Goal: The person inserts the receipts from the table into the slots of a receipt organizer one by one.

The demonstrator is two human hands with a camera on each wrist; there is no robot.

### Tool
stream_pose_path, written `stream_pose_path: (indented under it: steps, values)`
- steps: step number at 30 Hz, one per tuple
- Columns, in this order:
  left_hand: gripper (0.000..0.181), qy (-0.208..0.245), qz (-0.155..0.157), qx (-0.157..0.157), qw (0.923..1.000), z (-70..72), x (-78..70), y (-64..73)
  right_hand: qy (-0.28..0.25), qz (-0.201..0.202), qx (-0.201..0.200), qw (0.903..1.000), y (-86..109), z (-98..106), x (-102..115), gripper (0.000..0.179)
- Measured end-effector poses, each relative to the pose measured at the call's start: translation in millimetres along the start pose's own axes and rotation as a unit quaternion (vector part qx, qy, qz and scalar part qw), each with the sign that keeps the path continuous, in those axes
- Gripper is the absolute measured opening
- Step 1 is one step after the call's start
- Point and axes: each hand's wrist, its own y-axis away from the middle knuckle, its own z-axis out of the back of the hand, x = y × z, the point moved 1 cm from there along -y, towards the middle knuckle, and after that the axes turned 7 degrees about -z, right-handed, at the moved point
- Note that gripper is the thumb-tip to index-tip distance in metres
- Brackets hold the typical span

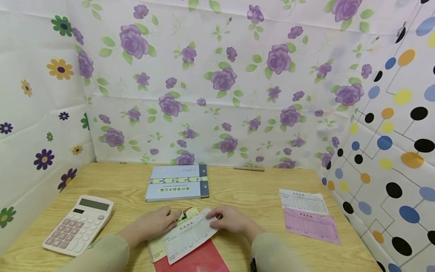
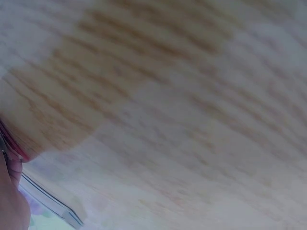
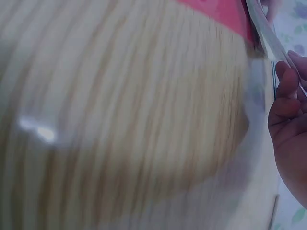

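Note:
A red folder (image 1: 204, 257) lies at the front middle of the table, with yellow slips (image 1: 157, 249) on it and a black clip (image 1: 184, 216) at its far edge. My left hand (image 1: 158, 223) holds the folder by its far left part, fingertips right at the clip; in the left wrist view only a bit of the hand (image 2: 13, 196) shows beside the red edge. With thumb and fingers my right hand (image 1: 231, 222) pinches the upper right corner of a white printed form (image 1: 188, 238). That form lies slanted over the yellow slips, its right part raised in the right wrist view.
A white calculator (image 1: 76, 226) sits at left, and a blue account book (image 1: 176, 183) lies behind the hands. To the right are another white form (image 1: 302, 201) and a pink form (image 1: 310, 226). A pen (image 1: 249, 169) rests by the flowered back curtain.

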Motion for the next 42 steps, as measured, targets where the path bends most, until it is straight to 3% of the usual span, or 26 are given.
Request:
stream_pose_path:
  steps: [7, 13, 17, 28, 37, 42]
  values:
    - [0.041, 0.004, -0.002, 0.012, 0.9999, 2.2, 0.6, -2.7, 0.002, -0.009, 0.023, 0.9997, -8.8, -16, 15, 0.021]
    - [0.042, 0.016, 0.018, 0.027, 0.9993, 2.8, 1.2, -3.7, 0.01, -0.013, 0.021, 0.9996, -12.1, -23, 20, 0.021]
    - [0.042, 0.014, 0.014, 0.027, 0.9995, 3.3, 2.2, -4.0, 0.026, -0.01, 0.019, 0.9994, -14.6, -26, 24, 0.021]
    - [0.041, 0.002, 0.003, 0.022, 0.9998, 7.9, 0.9, -6.1, 0.092, -0.008, -0.015, 0.9957, -21.9, -39, 25, 0.033]
    - [0.042, 0.026, 0.036, 0.058, 0.9973, 5.1, -2.3, -6.0, 0.137, -0.05, -0.045, 0.9883, -17.3, -52, 33, 0.038]
    - [0.041, 0.026, 0.03, 0.053, 0.9978, 6.4, -1.4, -7.7, 0.154, -0.038, -0.057, 0.9857, -17.8, -52, 34, 0.039]
